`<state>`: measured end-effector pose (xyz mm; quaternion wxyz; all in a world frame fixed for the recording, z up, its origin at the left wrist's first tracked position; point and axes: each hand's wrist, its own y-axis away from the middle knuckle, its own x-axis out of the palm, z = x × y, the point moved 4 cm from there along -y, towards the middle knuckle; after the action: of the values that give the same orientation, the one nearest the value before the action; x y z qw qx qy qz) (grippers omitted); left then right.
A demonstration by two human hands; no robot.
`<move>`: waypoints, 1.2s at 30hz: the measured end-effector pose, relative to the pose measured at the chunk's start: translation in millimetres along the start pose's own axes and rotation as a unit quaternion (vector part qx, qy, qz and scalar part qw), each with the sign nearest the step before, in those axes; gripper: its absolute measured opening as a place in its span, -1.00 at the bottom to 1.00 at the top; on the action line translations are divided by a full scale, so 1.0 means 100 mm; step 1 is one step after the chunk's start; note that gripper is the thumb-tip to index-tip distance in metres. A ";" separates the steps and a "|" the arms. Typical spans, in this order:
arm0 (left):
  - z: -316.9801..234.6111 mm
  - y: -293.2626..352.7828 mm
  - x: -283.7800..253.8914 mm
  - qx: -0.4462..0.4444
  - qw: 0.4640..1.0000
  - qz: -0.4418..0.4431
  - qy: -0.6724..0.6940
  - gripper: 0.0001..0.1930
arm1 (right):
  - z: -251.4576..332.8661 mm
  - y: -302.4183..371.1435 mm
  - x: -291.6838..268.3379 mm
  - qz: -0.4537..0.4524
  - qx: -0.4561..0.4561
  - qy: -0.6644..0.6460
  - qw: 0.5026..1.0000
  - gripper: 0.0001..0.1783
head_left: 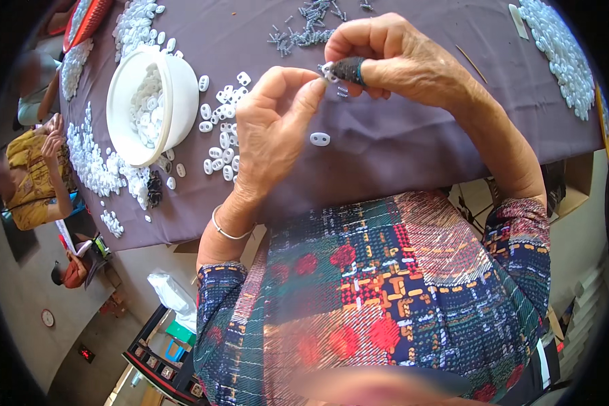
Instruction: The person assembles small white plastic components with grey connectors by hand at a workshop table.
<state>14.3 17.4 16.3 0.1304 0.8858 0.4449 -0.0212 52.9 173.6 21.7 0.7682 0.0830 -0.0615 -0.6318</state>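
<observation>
In front of me, the fingertips of both hands meet on a small white plastic piece [329, 72]. My left hand [271, 128] pinches it between thumb and forefinger. From the other side, my right hand [409, 64] grips it, with a dark cover banded in teal on the thumb. Fingers hide most of the piece. A few small metal springs [342, 92] show just below the right fingers. One white oval part with two holes [320, 139] lies on the cloth nearer to me. Several similar white parts [224, 139] are scattered left of my left hand.
A dark cloth [386, 149] covers the table. Loose springs [304, 30] lie at the far side. At left stands a white tub [171, 101] of white parts, with heaps [91, 159] around it. Another heap [558, 57] lies far right. A person in yellow [37, 176] sits at left.
</observation>
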 end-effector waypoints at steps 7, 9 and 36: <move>-0.05 0.02 0.12 0.274 0.902 0.029 -0.332 -0.89 | 0.02 0.05 -0.09 0.035 0.052 -0.013 0.998 -0.83; -0.03 -0.02 0.16 0.286 0.890 0.030 -0.355 -0.89 | -0.01 0.06 -0.09 0.032 0.042 -0.008 0.999 -0.82; -0.06 0.04 0.12 0.219 0.938 0.016 -0.269 -0.88 | -0.11 0.21 -0.01 -0.110 -0.160 0.461 0.866 -0.89</move>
<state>23.9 25.8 21.6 0.0488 0.8608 0.3630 -0.3535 74.8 178.7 14.7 0.6376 0.2466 0.4112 -0.6030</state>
